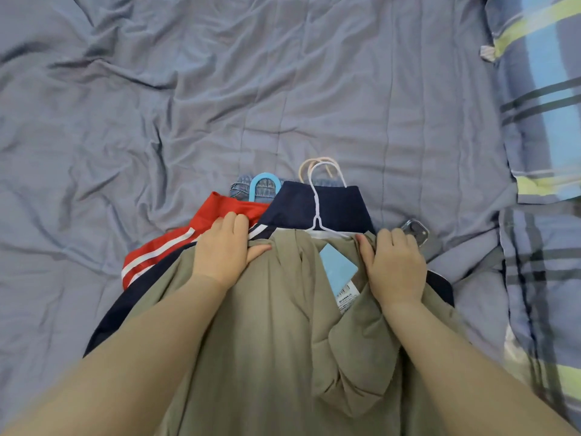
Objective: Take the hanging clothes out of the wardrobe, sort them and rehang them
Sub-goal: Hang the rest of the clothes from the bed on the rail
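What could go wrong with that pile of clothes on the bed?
1. The left hand and right hand hold the khaki jacket on top. The white hanger at its top lies close to the pink hanger and blue hanger, so the hooks might tangle when it is lifted.
2. The phone lies right beside the right hand at the pile's edge; tugging the clothes might drag or knock it.

Olive garment (267, 325) atop navy (320, 209), red (201, 228) clothes, hangers (317, 190)

Four garments (267, 325), three hangers (317, 199)
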Demonstrator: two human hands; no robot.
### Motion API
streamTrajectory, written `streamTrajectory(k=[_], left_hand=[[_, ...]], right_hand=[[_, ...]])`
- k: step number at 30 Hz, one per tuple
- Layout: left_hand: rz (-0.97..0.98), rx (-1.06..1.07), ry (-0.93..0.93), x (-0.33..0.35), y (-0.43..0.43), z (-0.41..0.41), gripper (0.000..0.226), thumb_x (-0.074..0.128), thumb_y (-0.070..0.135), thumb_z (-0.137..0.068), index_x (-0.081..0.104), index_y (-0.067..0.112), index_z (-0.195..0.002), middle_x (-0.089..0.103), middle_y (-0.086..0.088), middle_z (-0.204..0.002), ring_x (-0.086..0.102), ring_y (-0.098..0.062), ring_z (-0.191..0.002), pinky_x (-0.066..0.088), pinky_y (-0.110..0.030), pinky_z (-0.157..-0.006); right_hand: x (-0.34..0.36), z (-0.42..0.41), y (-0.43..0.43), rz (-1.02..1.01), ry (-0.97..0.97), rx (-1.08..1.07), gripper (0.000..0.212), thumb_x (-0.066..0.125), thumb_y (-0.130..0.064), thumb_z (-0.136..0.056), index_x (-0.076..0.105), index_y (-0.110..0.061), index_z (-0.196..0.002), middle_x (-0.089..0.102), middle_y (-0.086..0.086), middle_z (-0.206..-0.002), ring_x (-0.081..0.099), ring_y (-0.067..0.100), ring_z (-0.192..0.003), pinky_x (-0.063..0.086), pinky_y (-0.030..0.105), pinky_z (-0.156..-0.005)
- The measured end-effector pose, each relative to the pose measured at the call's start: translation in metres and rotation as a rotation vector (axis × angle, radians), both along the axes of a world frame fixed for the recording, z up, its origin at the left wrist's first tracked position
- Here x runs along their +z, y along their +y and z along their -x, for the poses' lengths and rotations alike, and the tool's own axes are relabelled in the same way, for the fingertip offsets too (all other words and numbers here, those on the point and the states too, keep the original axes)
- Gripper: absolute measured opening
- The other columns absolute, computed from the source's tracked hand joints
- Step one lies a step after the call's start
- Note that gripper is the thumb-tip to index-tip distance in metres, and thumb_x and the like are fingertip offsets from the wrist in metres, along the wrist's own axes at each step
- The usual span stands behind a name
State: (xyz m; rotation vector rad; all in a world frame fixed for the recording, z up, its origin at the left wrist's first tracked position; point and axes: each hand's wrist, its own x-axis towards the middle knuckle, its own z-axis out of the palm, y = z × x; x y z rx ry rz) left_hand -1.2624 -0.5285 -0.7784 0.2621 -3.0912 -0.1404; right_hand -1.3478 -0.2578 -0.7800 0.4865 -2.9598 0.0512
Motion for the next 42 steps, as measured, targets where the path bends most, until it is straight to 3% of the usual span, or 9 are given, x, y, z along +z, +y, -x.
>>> streamTrajectory(k=[5,18,25,27,30,33,37,40,42], left_hand=[[0.013,-0.046,0.042,-0.029,-0.014,0.016,0.074,0.016,0.069,-0.093,0.049,0.008,-0.068,0.049,-0.009,-0.061,0.052,-0.029,-0.048,0.026,-0.028,-0.041],[0.035,-0.156,0.071,-0.028,-0.019,0.022,0.077,0.013,0.067,-0.095,0.051,0.007,-0.064,0.052,-0.010,-0.058,0.052,-0.028,-0.042,0.026,-0.026,-0.041],[0.062,-0.156,0.017,-0.022,-0.018,0.024,0.078,0.011,0.068,-0.094,0.050,0.007,-0.064,0.053,-0.010,-0.057,0.053,-0.030,-0.043,0.024,-0.025,-0.044],[0.069,-0.145,-0.051,-0.011,-0.012,0.020,0.076,0.016,0.070,-0.091,0.052,0.007,-0.070,0.057,-0.012,-0.065,0.058,-0.033,-0.051,0.027,-0.029,-0.045],[0.069,-0.001,-0.204,0.015,0.007,0.004,0.060,0.033,0.064,-0.089,0.054,0.009,-0.094,0.058,-0.012,-0.095,0.061,-0.035,-0.084,0.035,-0.037,-0.060],[-0.022,0.097,-0.393,0.057,0.029,-0.023,0.049,0.040,0.058,-0.093,0.051,0.013,-0.108,0.058,-0.010,-0.112,0.058,-0.032,-0.103,0.040,-0.037,-0.072],[-0.182,0.074,-0.476,0.112,0.033,-0.072,0.038,0.046,0.055,-0.092,0.048,0.017,-0.096,0.057,-0.006,-0.105,0.055,-0.028,-0.101,0.043,-0.038,-0.078],[-0.452,0.122,-0.511,0.180,0.032,-0.097,0.041,0.068,0.052,-0.079,0.049,0.019,-0.094,0.052,0.001,-0.098,0.055,-0.025,-0.101,0.037,-0.030,-0.074],[-0.746,0.199,-0.399,0.244,0.036,-0.105,0.059,0.082,0.039,-0.070,0.052,0.020,-0.117,0.050,0.010,-0.114,0.050,-0.011,-0.112,0.036,-0.023,-0.087]], right_hand=[[-0.036,0.016,-0.008,0.031,0.157,-0.041,0.052,0.036,-0.042,-0.100,0.051,-0.011,-0.062,0.053,0.010,-0.061,0.052,0.031,-0.053,0.025,0.026,-0.045],[-0.041,0.017,-0.008,0.078,0.188,-0.054,0.055,0.031,-0.041,-0.101,0.050,-0.013,-0.059,0.052,0.007,-0.060,0.050,0.029,-0.053,0.022,0.025,-0.046],[-0.037,0.019,-0.009,0.126,0.124,-0.074,0.051,0.039,-0.042,-0.097,0.054,-0.011,-0.060,0.056,0.009,-0.060,0.052,0.031,-0.052,0.023,0.025,-0.048],[-0.026,0.015,-0.007,0.141,0.038,-0.070,0.054,0.036,-0.047,-0.097,0.055,-0.010,-0.063,0.058,0.010,-0.064,0.055,0.033,-0.056,0.025,0.027,-0.048],[-0.005,-0.006,0.006,0.105,-0.024,-0.021,0.057,0.035,-0.056,-0.095,0.053,-0.009,-0.070,0.056,0.012,-0.069,0.056,0.033,-0.065,0.031,0.031,-0.047],[0.033,-0.043,0.028,0.065,-0.082,0.039,0.056,0.045,-0.062,-0.088,0.051,-0.008,-0.076,0.053,0.011,-0.072,0.052,0.030,-0.071,0.042,0.037,-0.055],[0.103,-0.079,0.048,0.154,-0.316,0.035,0.033,0.068,-0.043,-0.084,0.051,-0.014,-0.083,0.057,0.006,-0.078,0.056,0.026,-0.079,0.038,0.032,-0.059],[0.174,-0.097,0.042,0.189,-0.396,0.044,0.031,0.062,-0.043,-0.088,0.044,-0.018,-0.081,0.060,0.004,-0.084,0.057,0.026,-0.083,0.035,0.034,-0.061],[0.228,-0.109,0.035,0.210,-0.374,0.014,0.037,0.062,-0.045,-0.087,0.040,-0.016,-0.077,0.060,0.006,-0.082,0.057,0.029,-0.081,0.031,0.035,-0.060]])
